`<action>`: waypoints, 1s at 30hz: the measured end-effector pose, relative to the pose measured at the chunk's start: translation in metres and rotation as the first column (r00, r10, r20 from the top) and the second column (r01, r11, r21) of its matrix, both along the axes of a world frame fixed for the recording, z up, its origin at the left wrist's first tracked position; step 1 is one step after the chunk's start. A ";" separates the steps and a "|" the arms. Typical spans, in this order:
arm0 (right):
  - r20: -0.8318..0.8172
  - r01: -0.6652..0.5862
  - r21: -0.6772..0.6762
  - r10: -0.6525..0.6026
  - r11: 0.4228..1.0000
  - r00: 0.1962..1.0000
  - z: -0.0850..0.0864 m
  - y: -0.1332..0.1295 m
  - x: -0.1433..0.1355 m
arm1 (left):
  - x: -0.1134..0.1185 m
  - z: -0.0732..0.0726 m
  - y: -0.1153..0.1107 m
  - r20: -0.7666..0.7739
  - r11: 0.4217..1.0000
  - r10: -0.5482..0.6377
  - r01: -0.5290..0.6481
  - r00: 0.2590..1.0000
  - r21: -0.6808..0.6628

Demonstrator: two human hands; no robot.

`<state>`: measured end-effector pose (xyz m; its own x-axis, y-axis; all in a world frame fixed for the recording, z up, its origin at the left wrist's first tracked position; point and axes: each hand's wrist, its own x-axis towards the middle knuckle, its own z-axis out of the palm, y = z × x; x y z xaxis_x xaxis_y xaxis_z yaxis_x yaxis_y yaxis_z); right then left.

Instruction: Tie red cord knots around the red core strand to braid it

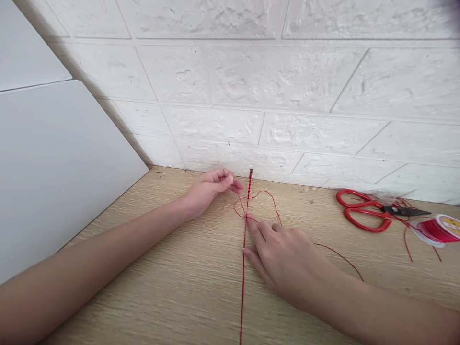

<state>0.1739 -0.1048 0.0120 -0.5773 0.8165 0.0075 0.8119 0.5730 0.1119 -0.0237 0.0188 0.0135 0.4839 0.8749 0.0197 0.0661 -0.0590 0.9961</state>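
Note:
A red cord [243,287] runs taut from a small dark peg [251,170] at the wall's foot toward me, its upper stretch twisted or knotted. Left of that stretch, my left hand [215,187] pinches a thin red strand between thumb and fingers. My right hand [283,254] lies over the wood on the other side, index fingertip touching the cord where strands cross and thumb beside it lower down; its other fingers are bent. Between the hands a loose loop of thin red thread [268,192] spreads on the surface, and its tail comes out beyond my right hand.
Orange-handled scissors [370,211] lie at the right, blades pointing right, with red cord pieces [408,244] around them. Beside them is a spool of red thread [436,230]. A white brick-patterned wall [223,72] stands behind the wooden table [179,287]. Smooth white panels [64,158] rise at left.

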 end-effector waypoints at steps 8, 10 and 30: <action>0.022 0.004 0.021 -0.005 1.000 1.000 0.002 -0.001 -0.001 | -0.003 0.020 0.008 0.118 0.981 0.164 -0.150 0.979 -0.119; 0.027 0.002 0.030 -0.003 1.000 1.000 0.001 -0.001 -0.001 | -0.005 0.029 0.007 0.000 0.975 0.214 -0.214 0.977 0.061; -0.043 -0.035 0.206 0.044 0.978 0.998 -0.003 0.010 0.003 | -0.042 0.063 0.013 -0.871 0.806 0.319 0.377 0.373 0.457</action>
<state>0.1767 -0.0947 0.0086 -0.6041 0.7714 0.2002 0.7962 0.5735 0.1928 -0.0656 0.0323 0.0761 0.5276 0.8493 -0.0186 0.8465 -0.5238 0.0952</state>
